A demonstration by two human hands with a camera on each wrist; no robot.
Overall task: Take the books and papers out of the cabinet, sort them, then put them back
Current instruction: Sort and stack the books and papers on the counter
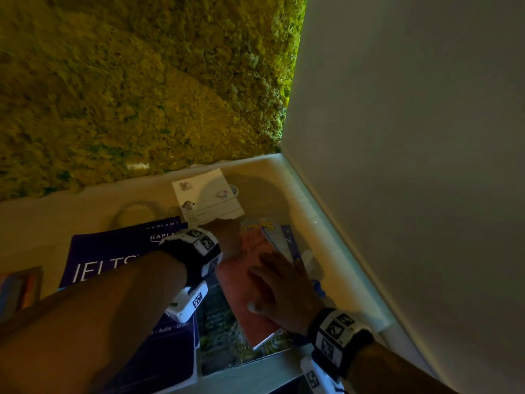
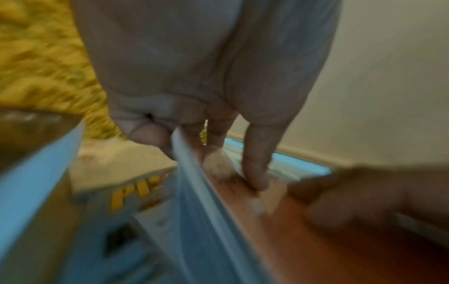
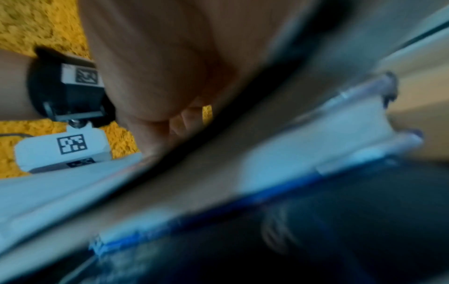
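Shelf (image 1: 287, 177): books (image 1: 244, 280) under hands (image 1: 281, 291).

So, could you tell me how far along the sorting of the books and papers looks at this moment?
Looks done: books already lie out on the white surface, among them the purple IELTS book. In hand: the left hand pinches a white sheet with small pictures, while the right hand rests flat on the pink booklet. Left: sorting appears unfinished, since the items overlap loosely; putting them back is not yet started.
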